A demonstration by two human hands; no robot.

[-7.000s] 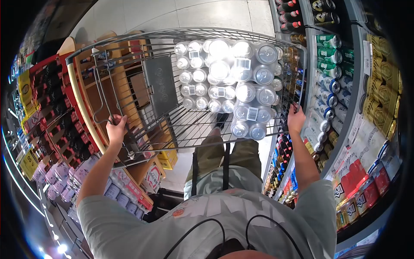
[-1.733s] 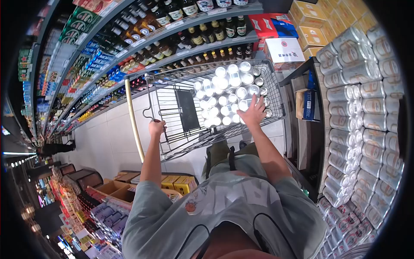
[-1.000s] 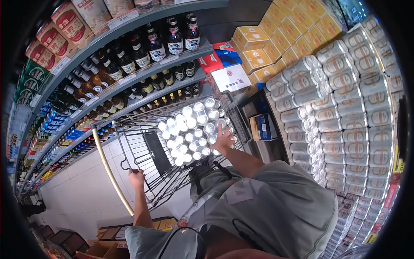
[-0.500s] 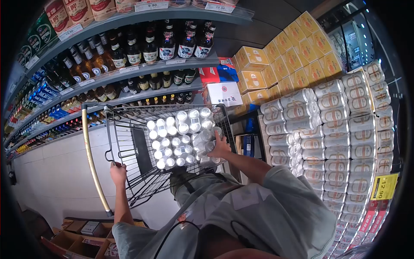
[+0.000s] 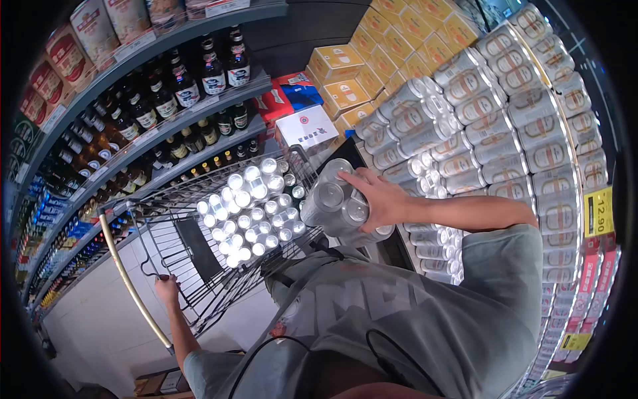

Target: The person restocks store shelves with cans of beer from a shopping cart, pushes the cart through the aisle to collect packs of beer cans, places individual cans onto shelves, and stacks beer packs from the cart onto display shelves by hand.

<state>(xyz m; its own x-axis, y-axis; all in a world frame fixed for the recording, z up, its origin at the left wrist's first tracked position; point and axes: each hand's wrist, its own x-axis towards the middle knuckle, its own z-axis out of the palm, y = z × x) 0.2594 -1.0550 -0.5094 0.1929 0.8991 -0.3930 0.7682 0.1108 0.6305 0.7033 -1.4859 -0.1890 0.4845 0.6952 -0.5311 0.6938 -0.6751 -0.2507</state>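
Note:
My right hand [image 5: 380, 197] grips a shrink-wrapped pack of beer cans [image 5: 332, 198], fingers and thumb spread over its upper side. The pack is held up at the right end of the wire shopping cart [image 5: 174, 229], between the cart and the stacked cans. Several more packs of silver cans [image 5: 251, 211] stand in the cart, tops upward. A few dark-topped cans or bottles show beside them, partly hidden by the held pack. My left hand [image 5: 167, 289] is closed round the cart's wire frame, near its yellowish handle [image 5: 129, 282].
A tall stack of wrapped can packs [image 5: 492, 153] rises on the right, with a yellow price tag [image 5: 599, 211]. Yellow cartons [image 5: 339, 63] and a white box [image 5: 306, 128] stand behind the cart. Bottle shelves [image 5: 153, 126] line the left. Cardboard boxes [image 5: 159, 384] lie at the bottom.
My right hand has raised the pack of beer cans out of the cart and moved it right, closer to me. The view has turned and shifted. My left hand remains on the cart.

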